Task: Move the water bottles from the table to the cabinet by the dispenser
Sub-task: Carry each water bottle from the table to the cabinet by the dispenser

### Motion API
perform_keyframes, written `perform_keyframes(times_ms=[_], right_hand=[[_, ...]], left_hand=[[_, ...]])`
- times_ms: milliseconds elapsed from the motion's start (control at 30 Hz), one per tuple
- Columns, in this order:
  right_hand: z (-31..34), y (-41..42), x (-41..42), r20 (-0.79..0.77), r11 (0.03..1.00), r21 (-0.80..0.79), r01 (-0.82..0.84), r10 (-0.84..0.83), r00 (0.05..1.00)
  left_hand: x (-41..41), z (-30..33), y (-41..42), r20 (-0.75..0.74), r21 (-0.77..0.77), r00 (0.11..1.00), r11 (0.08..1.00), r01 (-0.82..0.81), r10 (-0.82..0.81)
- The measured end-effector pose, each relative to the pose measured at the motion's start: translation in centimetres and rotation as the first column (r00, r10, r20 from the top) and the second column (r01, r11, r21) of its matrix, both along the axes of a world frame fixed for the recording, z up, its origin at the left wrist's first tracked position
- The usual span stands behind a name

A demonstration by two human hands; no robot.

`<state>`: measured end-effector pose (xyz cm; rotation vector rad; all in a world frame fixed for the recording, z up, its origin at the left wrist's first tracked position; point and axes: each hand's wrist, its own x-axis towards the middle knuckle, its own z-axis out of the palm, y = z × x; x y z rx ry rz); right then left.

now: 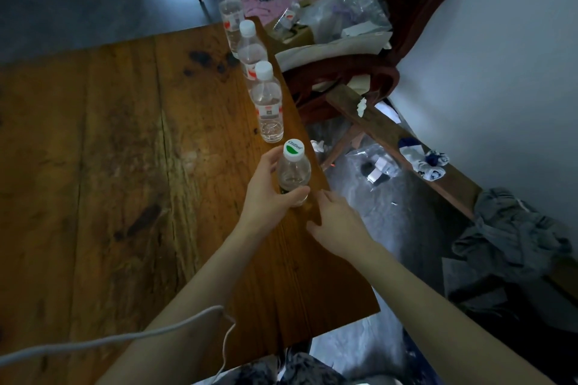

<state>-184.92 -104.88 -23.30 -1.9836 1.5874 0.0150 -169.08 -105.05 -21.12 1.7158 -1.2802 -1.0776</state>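
1. Bottles stand in a row along the right edge of the wooden worktop point(125, 150): the nearest is a green-capped bottle point(294, 170), and beyond it stand three white-capped ones, the near clear bottle point(268, 106), the middle bottle point(251, 51) and the far bottle point(230, 9).
2. The left hand point(269, 194) is wrapped round the lower body of the green-capped bottle, thumb across its front and fingers behind; the bottle stands upright close to the worktop edge.
3. The right hand point(337, 222) hovers just beside the bottle with fingers loosely spread, holding nothing, its fingertips near the worktop edge.
4. Neither the cabinet nor the dispenser is in view, so all four bottles appear yet to be carried.
5. Handling, as a judgement: the bottles look like thin clear plastic holding water, so each should be moderately heavy for its size and will dent under a hard squeeze. The walls are smooth and may be slippery.
6. The best hold is probably round the middle of the body or just under the shoulder, where the shape stiffens; the screw cap gives a narrower, less secure purchase.
7. Risk: the row sits right at the edge, above a cluttered floor and beside a dark wooden chair point(391, 50) piled with plastic bags point(347, 9), so a knock could send a bottle over the side.
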Motion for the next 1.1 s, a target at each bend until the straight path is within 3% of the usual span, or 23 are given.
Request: perform_keyframes(times_ms=[367, 433, 500, 567, 633, 700, 767, 900, 1100], right_hand=[[-1.1, 1.3, 0.8, -0.015, 0.999, -0.012, -0.04, 0.039, 0.999], [-1.3, 1.5, 0.6, 0.039, 1.0, 0.017, -0.015, 0.014, 0.999], [-1.2, 1.5, 0.2, 0.176, 0.986, 0.131, 0.1, -0.122, 0.977], [-0.9, 1.4, -0.4, 0.337, 0.886, 0.376, 0.27, -0.402, 0.851], [-0.5, 1.1, -1.1, 0.381, 0.655, 0.676, 0.338, -0.703, 0.6], [-0.5, 0.7, -2.0, 0.333, 0.44, 0.863, 0.248, -0.865, 0.375], [-0.5, 0.8, -2.8, 0.299, 0.344, 0.932, 0.118, -0.909, 0.291], [0.5, 1.9, -3.1, 0.295, 0.289, 0.956, -0.059, -0.932, 0.213], [3.6, 3.1, -4.1, 0.386, 0.366, 0.916, -0.164, -0.916, 0.109]], left_hand=[[0.6, 0.1, -1.2, 0.144, -0.085, 0.988, 0.994, 0.073, -0.06], [0.7, 0.2, -1.3, 0.167, -0.102, 0.984, 0.992, 0.079, -0.061], [1.0, 0.7, -0.9, 0.188, -0.114, 0.979, 0.988, 0.101, -0.078], [1.5, 1.6, -0.3, 0.196, -0.13, 0.976, 0.984, 0.118, -0.091], [2.1, 3.2, 0.3, 0.206, -0.17, 0.973, 0.975, 0.143, -0.107], [2.6, 5.3, 0.7, 0.229, -0.215, 0.963, 0.957, 0.195, -0.144], [2.8, 7.4, 1.0, 0.222, -0.241, 0.959, 0.943, 0.23, -0.177], [2.8, 10.3, 1.5, 0.19, -0.267, 0.957, 0.927, 0.264, -0.218], [1.1, 12.2, 1.8, 0.261, -0.263, 0.896, 0.867, 0.424, -0.359]])
